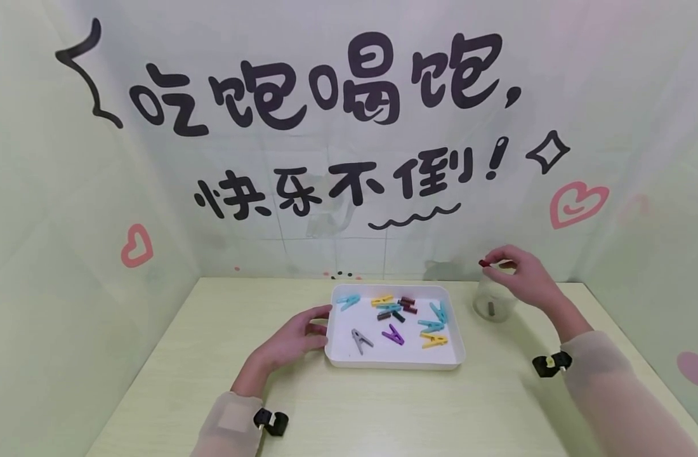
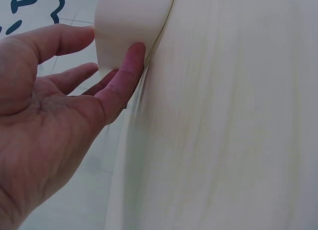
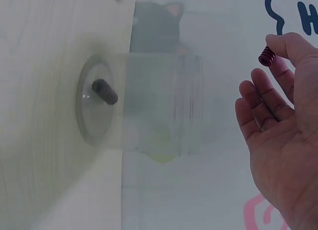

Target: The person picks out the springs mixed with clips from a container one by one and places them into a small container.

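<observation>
High over the mouth of a clear jar [image 1: 487, 293], my right hand [image 1: 523, 274] pinches a dark red coil spring [image 3: 267, 56] between thumb and index finger. The other fingers of that hand are loosely bent. A dark grey spring [image 3: 105, 91] lies on the jar's bottom. My left hand [image 1: 292, 339] rests its fingertips against the outside of the left wall of a white tray [image 1: 395, 365], fingers relaxed. In the tray are several springs [image 1: 408, 310], dark red and dark, and clothespins: a grey one [image 1: 360, 341], a purple one [image 1: 393, 335], plus yellow and light blue ones.
Both things stand on a pale wooden table [image 1: 349, 406], the jar to the right of the tray near the back edge. A light printed cloth [image 1: 349, 254] with black lettering hangs behind the table and along both sides.
</observation>
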`<control>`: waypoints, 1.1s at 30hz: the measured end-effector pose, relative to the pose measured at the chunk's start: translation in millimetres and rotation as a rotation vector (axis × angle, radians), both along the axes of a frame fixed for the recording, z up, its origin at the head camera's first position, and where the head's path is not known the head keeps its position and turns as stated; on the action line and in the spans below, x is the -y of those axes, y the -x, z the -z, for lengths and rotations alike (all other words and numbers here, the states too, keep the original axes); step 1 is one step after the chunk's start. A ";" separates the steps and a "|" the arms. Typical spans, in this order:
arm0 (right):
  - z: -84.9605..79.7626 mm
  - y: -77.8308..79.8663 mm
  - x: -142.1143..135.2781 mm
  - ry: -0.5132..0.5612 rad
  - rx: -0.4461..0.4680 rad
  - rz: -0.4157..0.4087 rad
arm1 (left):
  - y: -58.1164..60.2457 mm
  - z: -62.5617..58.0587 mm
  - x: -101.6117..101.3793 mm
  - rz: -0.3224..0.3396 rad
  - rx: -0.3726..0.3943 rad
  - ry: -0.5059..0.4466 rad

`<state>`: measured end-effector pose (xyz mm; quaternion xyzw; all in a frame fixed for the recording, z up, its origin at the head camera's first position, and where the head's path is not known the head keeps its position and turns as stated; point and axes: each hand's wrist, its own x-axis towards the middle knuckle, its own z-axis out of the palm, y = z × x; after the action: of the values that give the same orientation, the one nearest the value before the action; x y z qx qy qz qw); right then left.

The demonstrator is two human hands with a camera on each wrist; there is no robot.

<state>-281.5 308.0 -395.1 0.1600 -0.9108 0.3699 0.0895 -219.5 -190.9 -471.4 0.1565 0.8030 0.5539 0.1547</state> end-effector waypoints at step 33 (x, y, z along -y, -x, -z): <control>50.2 -3.9 -36.6 0.071 0.065 0.081 | 0.7 2.4 0.9 0.005 -0.003 -0.008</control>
<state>-277.6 344.6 -445.4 0.1075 -0.9054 0.4029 0.0802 -220.2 -191.8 -473.8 0.1603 0.8005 0.5565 0.1541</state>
